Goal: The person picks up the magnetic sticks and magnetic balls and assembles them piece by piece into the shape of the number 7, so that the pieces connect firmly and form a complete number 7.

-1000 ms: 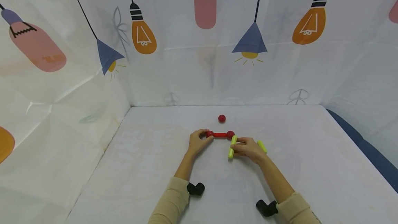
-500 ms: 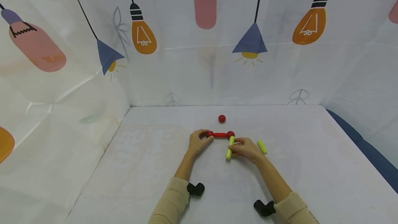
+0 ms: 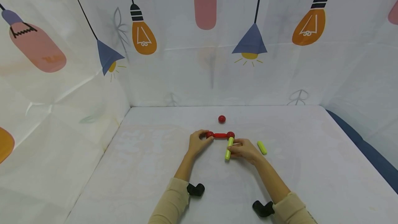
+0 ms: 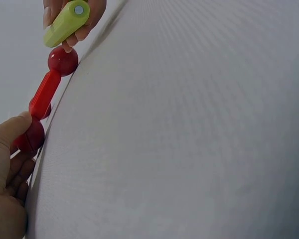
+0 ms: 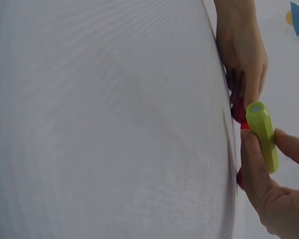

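My left hand (image 3: 197, 143) grips a red ball (image 3: 209, 134) between thumb and fingers. A red rod (image 3: 220, 135) joins it to a second red ball (image 3: 230, 134) on the right. Between thumb and fingers, my right hand (image 3: 247, 151) pinches a yellow-green rod (image 3: 229, 149), its far end close by that second ball. Whether they touch, I cannot tell. A silvery disc (image 4: 78, 10) shows on the rod's near end in the left wrist view. Another yellow-green rod (image 3: 262, 147) lies just right of my right hand.
Beyond the joined pieces, a loose red ball (image 3: 221, 119) sits on the white table (image 3: 149, 168). Black angled wrist pieces (image 3: 196, 189) stick out from both sleeves. A white sheet (image 3: 186, 72) printed with lamps rises behind the table.
My right hand has brought the yellow-green rod a little left, from the right side of the second red ball to just in front of it. The left hand stays put.
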A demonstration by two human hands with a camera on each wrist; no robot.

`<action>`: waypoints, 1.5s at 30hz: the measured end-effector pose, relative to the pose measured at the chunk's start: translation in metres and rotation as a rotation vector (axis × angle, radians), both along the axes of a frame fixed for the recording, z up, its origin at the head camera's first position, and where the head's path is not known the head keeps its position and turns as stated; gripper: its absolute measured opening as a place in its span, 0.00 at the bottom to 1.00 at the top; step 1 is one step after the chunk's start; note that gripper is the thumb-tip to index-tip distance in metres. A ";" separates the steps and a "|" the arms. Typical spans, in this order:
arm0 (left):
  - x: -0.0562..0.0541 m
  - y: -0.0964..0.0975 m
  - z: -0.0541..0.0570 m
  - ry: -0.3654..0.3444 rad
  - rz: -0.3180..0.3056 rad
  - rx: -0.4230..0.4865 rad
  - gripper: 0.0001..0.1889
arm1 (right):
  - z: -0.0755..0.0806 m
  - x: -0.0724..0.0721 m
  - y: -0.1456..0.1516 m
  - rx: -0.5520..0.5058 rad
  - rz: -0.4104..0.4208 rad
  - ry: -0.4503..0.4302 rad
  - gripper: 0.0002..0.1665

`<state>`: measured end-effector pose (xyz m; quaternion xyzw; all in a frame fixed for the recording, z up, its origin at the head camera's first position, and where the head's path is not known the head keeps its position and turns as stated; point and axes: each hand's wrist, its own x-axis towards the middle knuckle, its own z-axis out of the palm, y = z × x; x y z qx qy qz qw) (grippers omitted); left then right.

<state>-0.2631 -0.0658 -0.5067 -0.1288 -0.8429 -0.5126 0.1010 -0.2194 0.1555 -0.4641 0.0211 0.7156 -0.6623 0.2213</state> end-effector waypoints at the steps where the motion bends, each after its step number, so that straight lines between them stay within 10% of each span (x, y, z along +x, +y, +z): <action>1: 0.000 0.000 0.000 -0.001 -0.001 -0.001 0.19 | 0.000 0.000 0.000 -0.001 0.000 0.001 0.37; 36: 0.000 0.000 -0.001 0.002 0.002 0.007 0.18 | -0.006 -0.003 0.000 0.004 -0.054 -0.054 0.37; 45: 0.001 -0.003 -0.005 0.109 -0.027 0.031 0.20 | -0.007 -0.004 0.000 0.002 -0.068 -0.063 0.38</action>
